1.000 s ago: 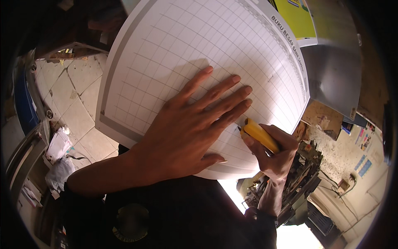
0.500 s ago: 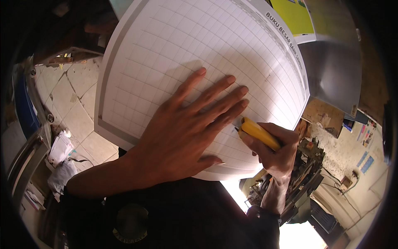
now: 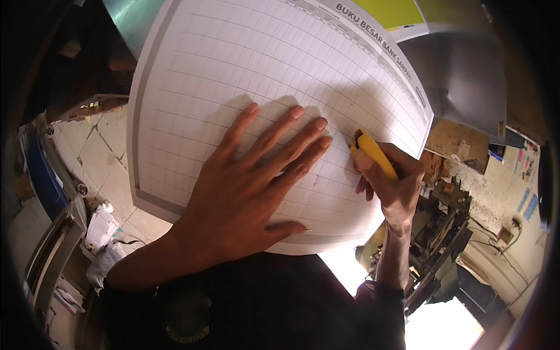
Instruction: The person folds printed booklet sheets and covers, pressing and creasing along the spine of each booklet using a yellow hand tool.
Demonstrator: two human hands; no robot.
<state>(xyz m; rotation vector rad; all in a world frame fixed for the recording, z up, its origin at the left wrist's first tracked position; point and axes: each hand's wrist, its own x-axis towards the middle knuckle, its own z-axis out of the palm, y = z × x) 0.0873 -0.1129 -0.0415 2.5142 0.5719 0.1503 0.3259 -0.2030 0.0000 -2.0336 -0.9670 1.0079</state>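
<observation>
A large white sheet printed with a grid table (image 3: pixel 192 64) and a grey border spans the middle of the view. My left hand (image 3: pixel 251 175) lies flat on its lower part, fingers spread and pointing up and to the right. My right hand (image 3: pixel 396 175) is closed around a yellow, thick-bodied tool that looks like a utility knife (image 3: pixel 376 154). The tool's upper end leans left over the right part of the sheet, to the right of my left fingertips. Whether its tip touches the paper I cannot tell; the blade does not show clearly.
Past the sheet's right edge is a smooth grey metal surface (image 3: pixel 461 81), with a lime-green panel (image 3: pixel 385 11) above. Dark machinery (image 3: pixel 440 227) stands beside my right forearm. White bags (image 3: pixel 102 233) lie on the tiled floor (image 3: pixel 96 151) at left.
My right hand has moved up and to the right with the yellow utility knife, away from my left fingertips. My left hand has slid slightly left. The whole view has shifted a little.
</observation>
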